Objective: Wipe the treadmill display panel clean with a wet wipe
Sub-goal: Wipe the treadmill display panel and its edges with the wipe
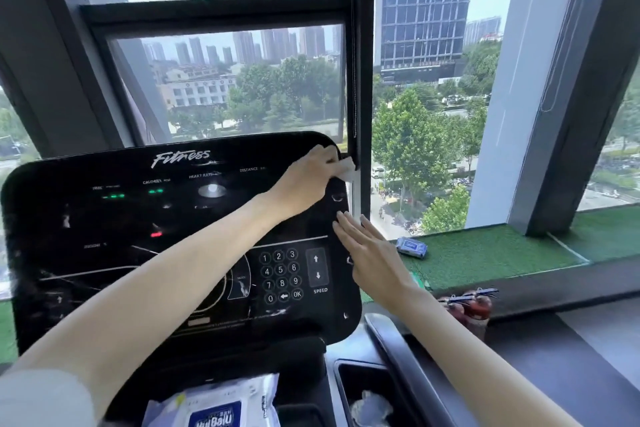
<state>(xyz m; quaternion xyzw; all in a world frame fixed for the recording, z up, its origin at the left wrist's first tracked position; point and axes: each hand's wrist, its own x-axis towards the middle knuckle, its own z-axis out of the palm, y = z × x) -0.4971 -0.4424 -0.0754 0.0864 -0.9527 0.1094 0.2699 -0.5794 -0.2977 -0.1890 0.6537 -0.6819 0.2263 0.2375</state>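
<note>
The left hand (311, 177) reaches across to the top right corner of the display panel (104, 218), its fingers curled over a wet wipe (346, 168) and pressing it onto the glossy black face. A white flap of the wipe pokes out past the panel's right rim, so the corner itself looks to be the spot being worked.

The right hand (370, 253) lies flat at the panel's right edge, fingers straight and holding nothing. My read is that it braces the panel against the push of the wiping hand.

Pale smears and streaks show across the left and lower parts of the panel, so plenty looks left to do.

Room is tight at that corner. The dark window post (360, 80) stands just behind and to the right of the panel, and the wipe's flap sits almost against it. A sweep back to the left has open glass all the way, over the green readouts and down toward the number keypad (280, 276).

Below the panel a pack of wipes (214, 406) lies within easy reach, and to its right a crumpled wipe (372, 406) sits in a cup holder. Right of the panel, a small blue pack (411, 247) rests on the green ledge.
</note>
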